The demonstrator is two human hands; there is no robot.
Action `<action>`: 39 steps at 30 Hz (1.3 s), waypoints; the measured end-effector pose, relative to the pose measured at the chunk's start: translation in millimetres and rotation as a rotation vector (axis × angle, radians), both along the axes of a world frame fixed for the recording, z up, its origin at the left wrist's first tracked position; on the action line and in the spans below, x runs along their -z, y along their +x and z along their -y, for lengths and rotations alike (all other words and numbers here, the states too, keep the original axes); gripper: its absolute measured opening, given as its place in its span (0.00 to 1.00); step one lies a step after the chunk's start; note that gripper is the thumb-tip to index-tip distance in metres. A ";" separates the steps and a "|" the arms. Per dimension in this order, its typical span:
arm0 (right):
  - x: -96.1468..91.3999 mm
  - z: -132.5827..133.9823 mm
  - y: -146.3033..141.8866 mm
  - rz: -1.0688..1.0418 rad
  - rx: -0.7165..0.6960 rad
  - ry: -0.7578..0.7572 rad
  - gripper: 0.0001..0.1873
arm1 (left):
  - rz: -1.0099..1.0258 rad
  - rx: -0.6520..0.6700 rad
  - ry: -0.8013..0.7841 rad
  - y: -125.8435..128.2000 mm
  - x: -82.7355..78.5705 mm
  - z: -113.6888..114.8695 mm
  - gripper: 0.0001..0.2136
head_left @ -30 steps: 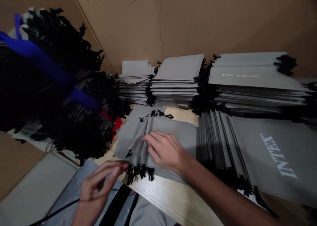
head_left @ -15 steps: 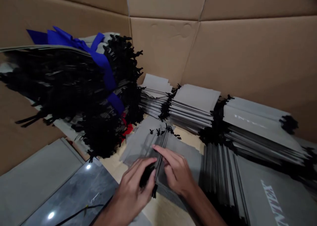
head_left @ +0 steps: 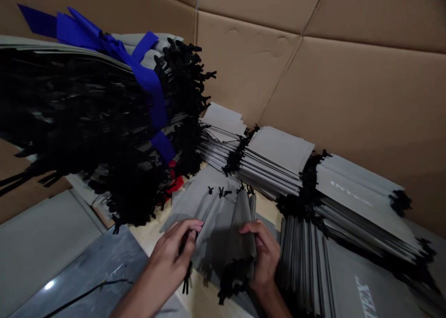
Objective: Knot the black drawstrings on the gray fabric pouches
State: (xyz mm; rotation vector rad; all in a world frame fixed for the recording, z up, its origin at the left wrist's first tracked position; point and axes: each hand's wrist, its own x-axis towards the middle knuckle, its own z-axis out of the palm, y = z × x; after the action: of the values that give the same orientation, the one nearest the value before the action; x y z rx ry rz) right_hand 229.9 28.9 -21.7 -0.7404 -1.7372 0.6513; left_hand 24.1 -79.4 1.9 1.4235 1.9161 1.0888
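Observation:
A small fanned batch of grey drawstring pouches (head_left: pixel 223 225) with black cords lies on the wooden tabletop in front of me. My left hand (head_left: pixel 176 248) grips the batch's left side, fingers curled over the edge. My right hand (head_left: pixel 265 253) holds its right side, thumb and fingers closed round several pouches that stand on edge. Black cord ends (head_left: pixel 233 274) hang from the near edge between my hands.
A large bundle of pouches tied with blue ribbon (head_left: pixel 104 118) fills the left. Stacks of grey pouches (head_left: pixel 275 162) line the cardboard wall (head_left: pixel 348 95) at the back. More pouches printed with white letters (head_left: pixel 351 285) lie at the right. A grey glossy sheet (head_left: pixel 87 271) lies near left.
My left hand came up from the near left onto the batch. Both hands gathered the spread pouches and now hold them by their sides, raised on edge. The view tilted up and left.

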 end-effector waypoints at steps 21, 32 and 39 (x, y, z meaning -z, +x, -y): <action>-10.8 3.7 -23.5 0.504 -0.312 0.050 0.15 | 0.598 0.056 -0.134 -10.7 -6.3 -19.3 0.20; -4.0 6.5 -21.4 0.552 -0.284 0.019 0.21 | 0.609 0.070 -0.133 -6.6 -10.9 -7.2 0.22; 0.5 5.9 -14.2 0.272 -0.198 -0.116 0.18 | 0.169 -0.046 -0.100 -22.7 -8.4 8.4 0.15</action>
State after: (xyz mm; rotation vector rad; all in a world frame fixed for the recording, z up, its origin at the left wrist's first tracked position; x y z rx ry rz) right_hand 215.7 23.0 -22.2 -0.7706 -2.0539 0.8212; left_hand 1.5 -87.9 10.4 1.1993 1.8632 1.0823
